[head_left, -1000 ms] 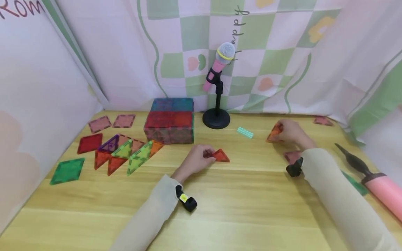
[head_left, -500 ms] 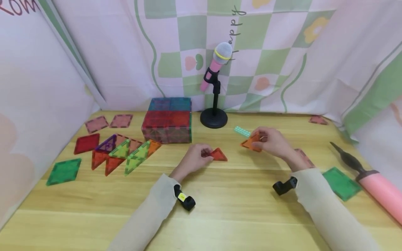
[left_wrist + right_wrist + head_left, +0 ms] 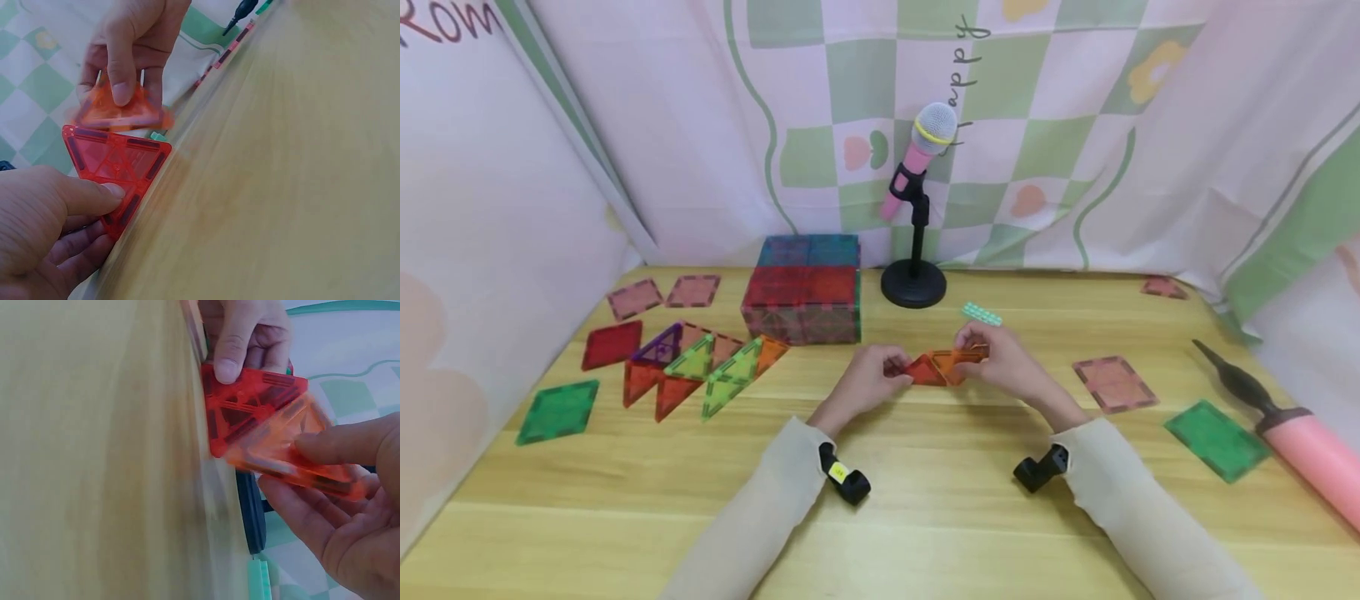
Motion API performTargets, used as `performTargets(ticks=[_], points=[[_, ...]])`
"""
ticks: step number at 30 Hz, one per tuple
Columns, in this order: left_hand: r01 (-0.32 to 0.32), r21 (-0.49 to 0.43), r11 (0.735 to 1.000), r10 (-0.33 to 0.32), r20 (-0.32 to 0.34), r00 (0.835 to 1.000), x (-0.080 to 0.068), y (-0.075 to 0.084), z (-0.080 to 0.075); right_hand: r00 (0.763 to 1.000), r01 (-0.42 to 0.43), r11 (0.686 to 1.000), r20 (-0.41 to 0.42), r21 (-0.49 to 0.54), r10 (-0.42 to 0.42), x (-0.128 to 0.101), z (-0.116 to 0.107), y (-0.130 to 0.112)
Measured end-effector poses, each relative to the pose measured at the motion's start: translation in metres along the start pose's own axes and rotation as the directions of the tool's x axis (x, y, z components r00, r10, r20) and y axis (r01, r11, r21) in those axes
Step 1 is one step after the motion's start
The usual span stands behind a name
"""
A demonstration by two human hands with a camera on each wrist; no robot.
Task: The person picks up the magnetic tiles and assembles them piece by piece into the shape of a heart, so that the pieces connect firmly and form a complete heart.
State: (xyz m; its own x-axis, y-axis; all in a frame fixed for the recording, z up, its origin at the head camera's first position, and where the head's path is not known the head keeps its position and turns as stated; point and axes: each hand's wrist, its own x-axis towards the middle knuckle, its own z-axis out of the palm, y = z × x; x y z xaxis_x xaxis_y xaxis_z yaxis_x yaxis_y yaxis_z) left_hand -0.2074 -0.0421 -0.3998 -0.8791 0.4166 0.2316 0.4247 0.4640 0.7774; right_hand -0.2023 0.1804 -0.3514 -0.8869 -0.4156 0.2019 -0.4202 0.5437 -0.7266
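Left hand (image 3: 868, 381): thumb and fingers pinch the red triangle tile (image 3: 922, 371) at its near corner; the tile stands on edge on the wooden table (image 3: 925, 517), mid-table.
Right hand (image 3: 1000, 364): thumb on top and fingers beneath pinch the orange triangle tile (image 3: 958, 362), held just beside the red one.
Contact between tiles: the orange tile is motion-blurred in both wrist views, so whether the edges touch cannot be told; in the right wrist view it overlaps the red tile's edge.
Hidden: the left hand's fingertips cover the red tile's near corner; the right hand's fingers hide part of the orange tile's underside.
Behind the hands: a microphone stand (image 3: 914, 283) and a small mint brick (image 3: 982, 314).
Left side: a tile box (image 3: 802, 292) and loose flat tiles (image 3: 692, 367).
Right edge: the pink pump (image 3: 1300, 446) is cut off by the frame.
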Motion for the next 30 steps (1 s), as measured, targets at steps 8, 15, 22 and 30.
performTargets(ticks=[8,15,22,30], points=[[0.016,0.007,1.0,-0.016,-0.008,1.0,-0.001,0.001,-0.003,0.999,0.048,0.999,0.019,-0.026,-0.047,0.004,0.008,0.003],[0.026,0.051,0.998,-0.028,0.026,0.999,-0.001,0.002,-0.006,0.998,0.043,0.996,0.05,-0.08,-0.039,0.006,0.013,0.004],[-0.024,0.025,0.999,0.024,-0.012,1.0,0.002,0.018,0.002,0.996,0.047,0.998,0.078,-0.051,-0.043,0.005,0.014,0.002],[-0.004,-0.048,0.999,0.003,-0.031,1.0,0.006,0.023,0.007,0.973,0.01,0.998,0.231,0.067,-0.025,0.003,-0.017,0.022]])
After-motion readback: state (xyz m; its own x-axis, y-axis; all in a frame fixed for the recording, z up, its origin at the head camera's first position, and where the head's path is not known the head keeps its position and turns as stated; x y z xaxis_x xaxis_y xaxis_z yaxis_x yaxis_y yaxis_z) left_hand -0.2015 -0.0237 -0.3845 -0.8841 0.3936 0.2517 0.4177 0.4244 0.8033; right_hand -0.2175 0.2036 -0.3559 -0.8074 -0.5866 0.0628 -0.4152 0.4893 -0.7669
